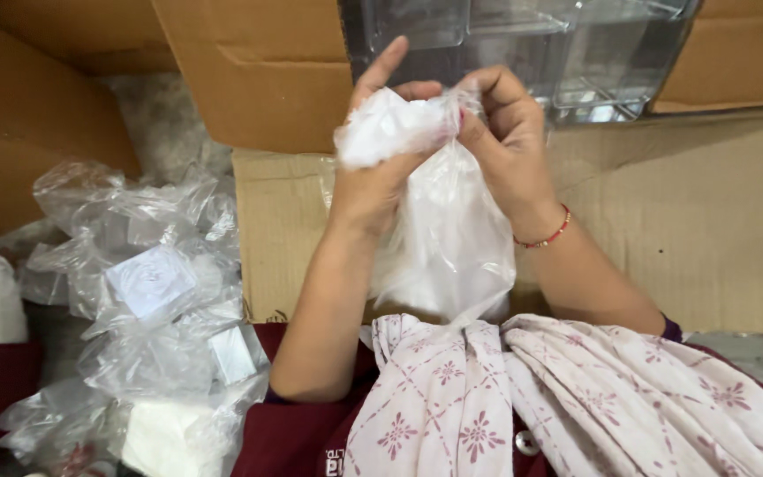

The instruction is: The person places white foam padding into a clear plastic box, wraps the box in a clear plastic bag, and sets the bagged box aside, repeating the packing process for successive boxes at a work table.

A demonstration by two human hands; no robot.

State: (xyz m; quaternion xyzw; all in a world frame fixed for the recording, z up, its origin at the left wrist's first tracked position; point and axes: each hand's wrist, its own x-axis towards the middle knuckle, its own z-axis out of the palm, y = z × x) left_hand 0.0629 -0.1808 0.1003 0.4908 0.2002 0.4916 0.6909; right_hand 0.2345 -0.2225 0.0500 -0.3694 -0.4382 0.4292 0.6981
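**Both hands pinched on a thin bag, held up over cardboard**

Both hands are up in the middle of the head view, and I see them closed on the same clear plastic bag (pixel 448 238). On the left hand (pixel 377 168) the index finger sticks up straight while the thumb and the other fingers grip the bunched white top of the bag. At the right hand (pixel 505 141), the fingertips (pixel 465 110) are curled in and pinch the same bunch from the other side. The bag hangs free below them, just above a patterned white cloth (pixel 523 397) on the lap.

My worry is the film: it looks very thin, and two hands pulling the neck apart could tear it. Whatever white thing is inside I cannot make out; if the pinch slips, the bag would drop onto the cloth.

Under and behind the hands lies a flat sheet of brown cardboard (pixel 691 221). At the far edge sits a clear plastic tray (pixel 576 53) with moulded compartments, between cardboard box flaps (pixel 258 79). To the left, a heap of similar filled bags (pixel 152 300) holds small white blocks.
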